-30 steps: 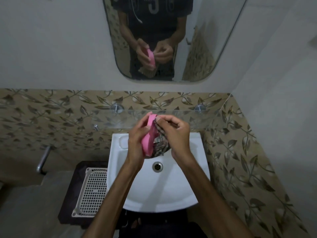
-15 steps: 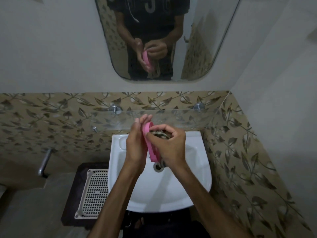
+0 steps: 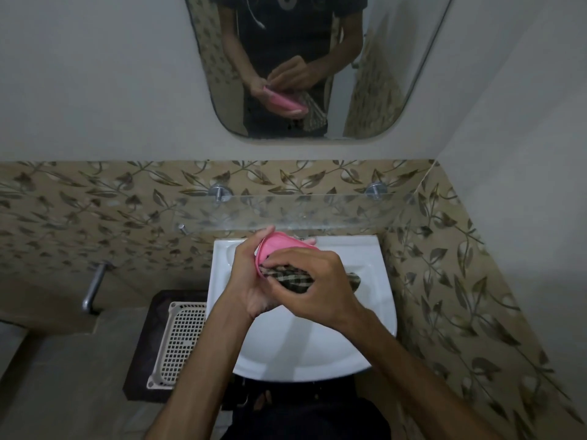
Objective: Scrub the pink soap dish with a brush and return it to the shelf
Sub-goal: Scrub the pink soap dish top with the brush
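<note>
Pink plastic soap dish (image 3: 279, 246): held over the white ceramic washbasin (image 3: 374, 281), tilted, cupped in the left hand (image 3: 251, 281) with fingers curled round its far rim. Checked dark-and-pale cloth (image 3: 295, 277): bunched and pinched in the right hand (image 3: 314, 284), pressed into the dish's hollow. Clear glass shelf (image 3: 333, 211): fixed to the leaf-patterned tile wall on two metal pegs, just above the basin. White plastic mesh tray (image 3: 181, 341): beside the basin, on a dark stand. Rounded wall mirror (image 3: 381, 74): above, reflecting both hands.

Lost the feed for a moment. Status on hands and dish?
Left hand grips pink soap dish over sink. Right hand presses checked cloth into it. Glass shelf bare; nothing blocking.
</note>
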`<state>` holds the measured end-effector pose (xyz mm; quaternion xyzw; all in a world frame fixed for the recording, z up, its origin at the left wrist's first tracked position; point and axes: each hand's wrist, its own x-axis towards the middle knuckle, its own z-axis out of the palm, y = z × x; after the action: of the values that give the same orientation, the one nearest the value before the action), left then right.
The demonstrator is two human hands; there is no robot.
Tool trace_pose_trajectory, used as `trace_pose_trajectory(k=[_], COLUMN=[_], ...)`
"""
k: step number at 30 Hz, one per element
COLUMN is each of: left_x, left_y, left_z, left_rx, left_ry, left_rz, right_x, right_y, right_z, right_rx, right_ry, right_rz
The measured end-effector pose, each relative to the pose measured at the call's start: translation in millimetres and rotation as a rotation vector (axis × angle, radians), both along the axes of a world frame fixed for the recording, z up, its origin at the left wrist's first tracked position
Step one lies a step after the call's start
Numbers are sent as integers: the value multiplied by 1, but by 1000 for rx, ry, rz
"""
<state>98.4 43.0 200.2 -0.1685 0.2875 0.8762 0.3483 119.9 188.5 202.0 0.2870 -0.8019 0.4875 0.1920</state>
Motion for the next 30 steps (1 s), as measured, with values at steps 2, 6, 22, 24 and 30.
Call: trace_pose_trajectory(k=[2, 6, 22, 24, 30], left_x=[-3, -7, -2, -4, 0], left_y=[2, 8, 17, 11, 17], left_z=[1, 6, 8, 7, 12], left_rx=[25, -38, -127, -151, -164], left_ry=[12, 23, 182, 196, 242], left_rz=[29, 117, 353, 342, 428], right_x=[-2, -8, -17, 0, -21], right_y=[7, 6, -10, -14, -27], right_z=[2, 9, 20, 14, 26], right_rx=[-11, -25, -11, -9, -55], right_ry=[-47, -71, -65, -32, -106], right_rz=[-30, -111, -232, -127, -334])
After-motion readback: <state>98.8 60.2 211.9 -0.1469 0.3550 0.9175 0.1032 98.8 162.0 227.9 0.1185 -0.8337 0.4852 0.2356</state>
